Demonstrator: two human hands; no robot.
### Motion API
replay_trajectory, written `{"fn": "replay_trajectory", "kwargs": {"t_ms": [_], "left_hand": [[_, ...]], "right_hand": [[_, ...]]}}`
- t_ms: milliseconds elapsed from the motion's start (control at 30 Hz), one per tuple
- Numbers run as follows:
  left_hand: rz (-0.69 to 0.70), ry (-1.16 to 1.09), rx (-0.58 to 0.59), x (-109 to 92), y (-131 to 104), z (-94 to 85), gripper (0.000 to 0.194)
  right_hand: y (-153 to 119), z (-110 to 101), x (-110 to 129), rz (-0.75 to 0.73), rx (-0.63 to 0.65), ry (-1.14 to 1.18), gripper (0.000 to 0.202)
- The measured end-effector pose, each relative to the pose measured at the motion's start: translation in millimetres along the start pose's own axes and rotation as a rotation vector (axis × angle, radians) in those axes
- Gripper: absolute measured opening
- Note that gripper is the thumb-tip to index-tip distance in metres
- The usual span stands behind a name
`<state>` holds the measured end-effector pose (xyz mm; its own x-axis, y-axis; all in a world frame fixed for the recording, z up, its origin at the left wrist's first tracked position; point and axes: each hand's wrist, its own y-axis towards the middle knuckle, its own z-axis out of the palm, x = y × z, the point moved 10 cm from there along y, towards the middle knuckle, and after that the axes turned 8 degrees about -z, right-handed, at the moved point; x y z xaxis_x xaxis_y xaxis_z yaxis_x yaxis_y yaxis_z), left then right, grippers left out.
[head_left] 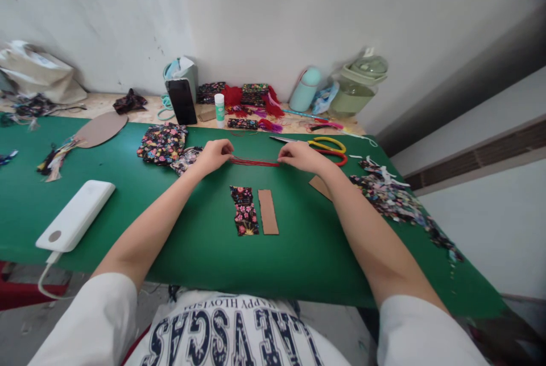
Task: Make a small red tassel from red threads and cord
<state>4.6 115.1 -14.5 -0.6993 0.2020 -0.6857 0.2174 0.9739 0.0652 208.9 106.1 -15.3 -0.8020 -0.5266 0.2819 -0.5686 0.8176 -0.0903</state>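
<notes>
Several strands of red thread [256, 162] stretch sideways between my two hands, just above or on the green table cover. My left hand [216, 155] pinches their left end, and my right hand [297, 155] pinches the right end. Nearer to me lie a black floral fabric strip [244, 211] and, just right of it, a brown cardboard strip [268, 212]. Scissors with yellow and red handles [330, 146] rest behind and beside my right hand. Folded floral fabric [162, 144] sits to the left of my left hand.
A white power bank [75, 215] with a cable lies at the left, below an oval board [102, 129]. Fabric scraps [392, 198] spread at the right. Along the wall stand a phone [181, 102], glue stick [219, 110], teal bottle [305, 90] and green jug [356, 90].
</notes>
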Motion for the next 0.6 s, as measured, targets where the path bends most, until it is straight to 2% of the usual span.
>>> {"fn": "replay_trajectory", "kwargs": {"t_ms": [233,600], "left_hand": [[0.005,0.048,0.008,0,0,1.3,0.011],[0.024,0.008,-0.016,2,1,1.4,0.009]], "right_hand": [[3,7,-2,-0.033,0.012,-0.016,0.02],[-4,-7,-1,0.019,-0.042,-0.019,0.019]]}}
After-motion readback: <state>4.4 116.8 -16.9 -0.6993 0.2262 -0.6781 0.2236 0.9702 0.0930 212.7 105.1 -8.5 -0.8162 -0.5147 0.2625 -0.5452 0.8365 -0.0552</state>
